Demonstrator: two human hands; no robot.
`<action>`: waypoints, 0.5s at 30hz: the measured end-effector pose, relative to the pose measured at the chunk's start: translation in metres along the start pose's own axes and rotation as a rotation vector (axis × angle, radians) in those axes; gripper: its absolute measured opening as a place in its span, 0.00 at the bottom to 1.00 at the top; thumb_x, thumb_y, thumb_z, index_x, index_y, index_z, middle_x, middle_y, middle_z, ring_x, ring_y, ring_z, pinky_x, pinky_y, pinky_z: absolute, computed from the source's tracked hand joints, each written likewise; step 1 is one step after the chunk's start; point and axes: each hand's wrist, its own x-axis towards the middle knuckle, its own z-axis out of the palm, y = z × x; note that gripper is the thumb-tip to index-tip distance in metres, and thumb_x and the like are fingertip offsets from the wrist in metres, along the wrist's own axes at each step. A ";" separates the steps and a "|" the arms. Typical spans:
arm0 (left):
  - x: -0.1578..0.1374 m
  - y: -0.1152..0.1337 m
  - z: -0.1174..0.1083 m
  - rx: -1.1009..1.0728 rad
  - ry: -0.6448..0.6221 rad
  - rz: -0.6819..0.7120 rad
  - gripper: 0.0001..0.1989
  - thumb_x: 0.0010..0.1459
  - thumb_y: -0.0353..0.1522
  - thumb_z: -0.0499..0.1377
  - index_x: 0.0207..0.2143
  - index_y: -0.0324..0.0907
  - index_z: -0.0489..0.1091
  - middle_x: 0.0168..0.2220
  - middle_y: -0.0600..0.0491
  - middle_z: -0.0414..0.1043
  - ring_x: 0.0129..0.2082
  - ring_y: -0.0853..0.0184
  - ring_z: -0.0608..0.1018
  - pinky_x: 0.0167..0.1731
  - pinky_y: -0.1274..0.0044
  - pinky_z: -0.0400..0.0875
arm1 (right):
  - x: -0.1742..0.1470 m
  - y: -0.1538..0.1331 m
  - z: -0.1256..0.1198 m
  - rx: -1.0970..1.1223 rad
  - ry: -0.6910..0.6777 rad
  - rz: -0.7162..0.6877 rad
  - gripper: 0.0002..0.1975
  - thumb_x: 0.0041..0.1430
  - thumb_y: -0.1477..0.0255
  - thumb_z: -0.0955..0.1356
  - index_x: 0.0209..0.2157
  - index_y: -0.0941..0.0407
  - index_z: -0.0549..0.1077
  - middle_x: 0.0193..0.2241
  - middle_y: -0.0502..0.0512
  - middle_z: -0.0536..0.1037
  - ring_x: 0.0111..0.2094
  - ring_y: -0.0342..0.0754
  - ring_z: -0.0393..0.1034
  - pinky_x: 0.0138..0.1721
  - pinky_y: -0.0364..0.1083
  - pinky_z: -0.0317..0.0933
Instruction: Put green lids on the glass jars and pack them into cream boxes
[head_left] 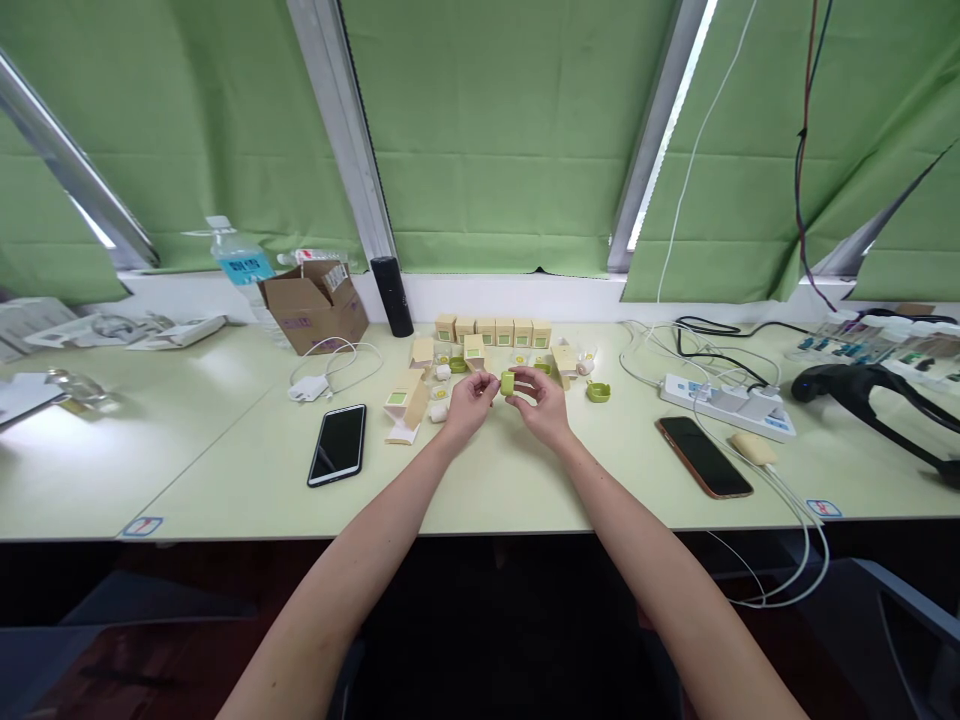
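My right hand (544,405) holds a small green block-shaped piece (508,383) between thumb and fingers, a little above the table. My left hand (471,400) is pinched closed just at the left of that piece; what its fingertips grip, if anything, is too small to make out. Around the hands lie opened small cream boxes, one standing unfolded (407,400) at the left and another (564,362) behind my right hand. A green open case-like piece (598,391) rests to the right. Small white pieces (439,412) lie beside my left hand.
Behind the hands stands a row of several small cream boxes (504,332). Phones lie left (337,445) and right (703,457). A power strip (726,405) with cables is at the right. A cardboard box (319,305), black cylinder (392,297) and bottle (238,255) stand back left.
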 end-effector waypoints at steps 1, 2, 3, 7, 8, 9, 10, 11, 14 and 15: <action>0.000 0.000 0.000 0.014 0.008 -0.001 0.10 0.53 0.34 0.73 0.29 0.40 0.77 0.28 0.54 0.73 0.27 0.70 0.70 0.28 0.76 0.64 | 0.000 0.000 0.000 0.008 0.002 0.015 0.19 0.59 0.66 0.75 0.51 0.53 0.75 0.49 0.59 0.79 0.50 0.54 0.79 0.54 0.59 0.79; 0.000 0.000 0.000 0.019 0.015 -0.008 0.10 0.53 0.34 0.73 0.29 0.40 0.76 0.28 0.55 0.73 0.26 0.70 0.70 0.28 0.76 0.64 | 0.000 0.000 0.000 0.012 0.005 0.026 0.19 0.58 0.66 0.75 0.51 0.53 0.75 0.49 0.59 0.80 0.49 0.54 0.80 0.54 0.59 0.79; 0.000 -0.001 0.001 0.014 0.023 -0.017 0.10 0.53 0.34 0.73 0.29 0.40 0.76 0.27 0.55 0.72 0.26 0.70 0.70 0.28 0.76 0.65 | 0.001 0.000 0.000 0.016 0.011 0.033 0.19 0.57 0.67 0.75 0.50 0.53 0.76 0.48 0.59 0.80 0.49 0.54 0.80 0.54 0.59 0.79; 0.001 -0.001 -0.001 -0.065 0.055 -0.038 0.12 0.54 0.35 0.73 0.29 0.40 0.74 0.26 0.56 0.70 0.25 0.72 0.70 0.27 0.77 0.65 | 0.001 -0.003 0.000 0.018 0.043 0.022 0.19 0.56 0.69 0.75 0.50 0.53 0.75 0.46 0.58 0.80 0.47 0.53 0.80 0.53 0.58 0.79; 0.001 -0.001 -0.002 -0.085 0.050 -0.051 0.13 0.54 0.36 0.73 0.30 0.39 0.74 0.26 0.56 0.70 0.25 0.72 0.70 0.27 0.77 0.66 | 0.002 -0.004 0.000 0.001 0.043 0.007 0.19 0.56 0.69 0.75 0.50 0.53 0.75 0.47 0.58 0.80 0.47 0.53 0.80 0.52 0.58 0.80; 0.000 0.000 -0.002 -0.105 0.038 -0.071 0.14 0.54 0.38 0.74 0.30 0.39 0.73 0.26 0.55 0.71 0.25 0.72 0.71 0.27 0.77 0.67 | 0.002 -0.004 -0.001 -0.026 0.037 -0.014 0.19 0.57 0.69 0.75 0.50 0.53 0.75 0.47 0.59 0.80 0.47 0.54 0.80 0.51 0.58 0.80; 0.000 0.001 -0.002 -0.132 0.020 -0.098 0.16 0.54 0.40 0.74 0.31 0.39 0.73 0.28 0.54 0.72 0.27 0.71 0.73 0.28 0.77 0.69 | 0.001 -0.005 -0.001 -0.061 0.028 -0.038 0.18 0.58 0.69 0.74 0.51 0.53 0.75 0.48 0.60 0.80 0.47 0.54 0.80 0.49 0.57 0.80; -0.002 0.002 -0.002 -0.167 -0.003 -0.126 0.17 0.54 0.42 0.73 0.34 0.40 0.73 0.30 0.53 0.74 0.29 0.69 0.75 0.30 0.76 0.71 | 0.001 -0.005 -0.002 -0.099 0.019 -0.064 0.18 0.60 0.69 0.73 0.52 0.52 0.74 0.48 0.60 0.80 0.47 0.54 0.79 0.47 0.56 0.81; -0.007 0.007 -0.001 -0.295 -0.097 -0.187 0.21 0.55 0.45 0.73 0.40 0.41 0.74 0.36 0.50 0.78 0.36 0.65 0.80 0.38 0.72 0.76 | 0.000 -0.006 -0.002 -0.209 -0.012 -0.133 0.18 0.63 0.68 0.71 0.54 0.52 0.71 0.49 0.61 0.80 0.47 0.54 0.79 0.42 0.54 0.80; -0.009 0.009 0.000 -0.326 -0.140 -0.203 0.21 0.56 0.45 0.73 0.41 0.40 0.75 0.38 0.49 0.79 0.38 0.64 0.81 0.40 0.71 0.76 | -0.001 -0.006 -0.002 -0.241 -0.023 -0.153 0.18 0.63 0.68 0.71 0.54 0.53 0.70 0.48 0.61 0.80 0.46 0.54 0.79 0.41 0.54 0.80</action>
